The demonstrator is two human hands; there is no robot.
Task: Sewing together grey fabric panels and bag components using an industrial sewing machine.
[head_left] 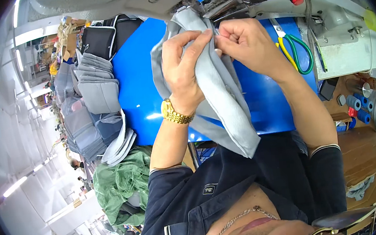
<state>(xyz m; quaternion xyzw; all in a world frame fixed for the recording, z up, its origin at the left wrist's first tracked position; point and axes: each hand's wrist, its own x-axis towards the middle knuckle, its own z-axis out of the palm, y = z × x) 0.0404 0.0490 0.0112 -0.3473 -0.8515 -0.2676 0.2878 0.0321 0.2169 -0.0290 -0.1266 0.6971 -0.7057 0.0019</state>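
Observation:
A light grey fabric piece (223,98), folded into long layers, hangs from under the sewing machine's needle area (185,6) down to the table's front edge. My left hand (182,68), with a gold watch on its wrist, grips the left side of the fabric, thumb on top. Just right of it, my right hand (250,46) has its fingers curled in a pinch at the fabric's right edge, close to the machine. What lies between those fingertips is too small to make out. Both hands are near the machine head.
Green-handled scissors (299,54) lie right of my right hand on the blue table (136,72). Stacked grey fabric pieces (99,92) stand along the left edge, above a green sack (122,182). Blue thread spools (361,103) sit at the right. A red button (297,0) shows on the machine.

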